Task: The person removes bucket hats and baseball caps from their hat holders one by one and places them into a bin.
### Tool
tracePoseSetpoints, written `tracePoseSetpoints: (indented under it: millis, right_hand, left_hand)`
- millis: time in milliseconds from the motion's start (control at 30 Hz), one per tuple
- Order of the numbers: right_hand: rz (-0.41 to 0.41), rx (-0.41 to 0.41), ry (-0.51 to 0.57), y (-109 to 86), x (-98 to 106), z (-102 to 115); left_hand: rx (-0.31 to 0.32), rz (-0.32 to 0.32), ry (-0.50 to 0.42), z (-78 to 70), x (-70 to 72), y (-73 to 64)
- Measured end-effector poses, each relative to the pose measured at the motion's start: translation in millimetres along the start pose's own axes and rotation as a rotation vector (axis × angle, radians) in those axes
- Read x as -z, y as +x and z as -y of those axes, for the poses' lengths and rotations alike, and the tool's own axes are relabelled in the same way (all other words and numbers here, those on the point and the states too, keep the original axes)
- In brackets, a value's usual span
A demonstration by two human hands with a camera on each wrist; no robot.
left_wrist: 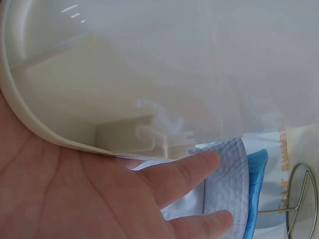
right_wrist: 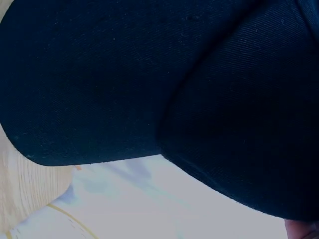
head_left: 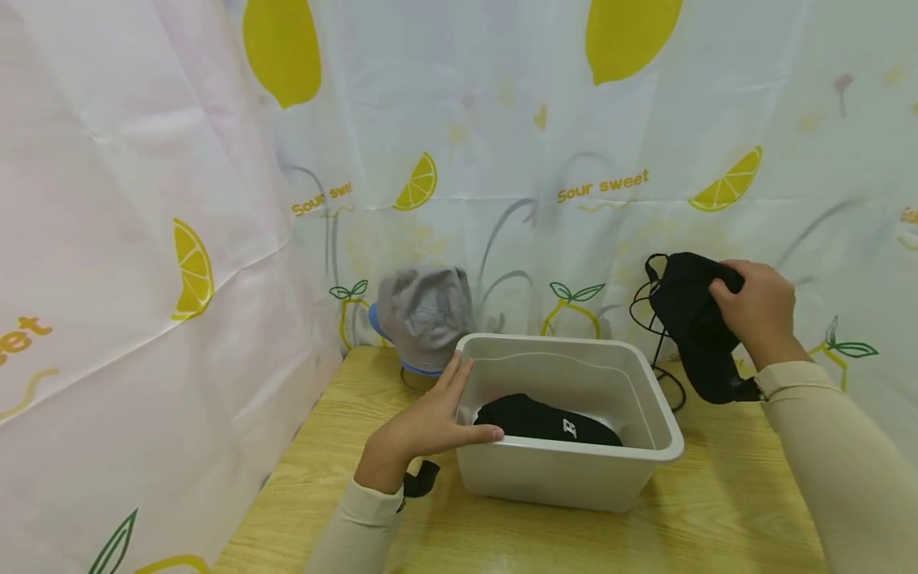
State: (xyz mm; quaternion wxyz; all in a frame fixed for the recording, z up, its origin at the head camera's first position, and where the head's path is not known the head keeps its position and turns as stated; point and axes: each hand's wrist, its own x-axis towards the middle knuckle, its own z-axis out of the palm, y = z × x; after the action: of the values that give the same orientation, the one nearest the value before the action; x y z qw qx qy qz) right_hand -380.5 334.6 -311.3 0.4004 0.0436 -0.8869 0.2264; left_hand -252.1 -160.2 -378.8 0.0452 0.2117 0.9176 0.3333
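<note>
My right hand [head_left: 763,307] grips a black baseball cap [head_left: 688,311] by its crown, with the brim hanging down, beside a black wire stand [head_left: 657,351]. In the right wrist view this cap [right_wrist: 109,89] fills most of the picture, and only a bit of the hand shows at the lower right. My left hand [head_left: 423,422] rests on the near left corner of a light plastic bin [head_left: 552,478], thumb along the front rim and fingers stretched along the left side. Inside the bin lies another black cap [head_left: 527,418] with a white letter on it.
Behind the bin's left side, a grey cap with blue edging [head_left: 430,311] sits on a wire stand [left_wrist: 299,199]. A wooden table [head_left: 315,454] carries everything. White curtains with lemon prints [head_left: 502,239] hang close behind and to the left.
</note>
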Motion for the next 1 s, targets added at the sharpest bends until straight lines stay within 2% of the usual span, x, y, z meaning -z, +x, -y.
tracePoseSetpoints:
  millis: [333, 767, 1000]
  right_hand:
    - [-0.054, 0.013, 0.004, 5.0, 11.3, -1.3]
    - [-0.114, -0.014, -0.026, 17.2, 28.2, 7.4]
    - [-0.168, 0.031, 0.012, 23.6, 36.7, 21.1]
  left_hand:
    - [0.004, 0.002, 0.006, -2.0, 0.9, 0.0]
    - [0.004, -0.004, 0.000, -0.1, -1.1, -0.5]
    - [0.004, -0.007, -0.004, -0.1, -0.2, -0.7]
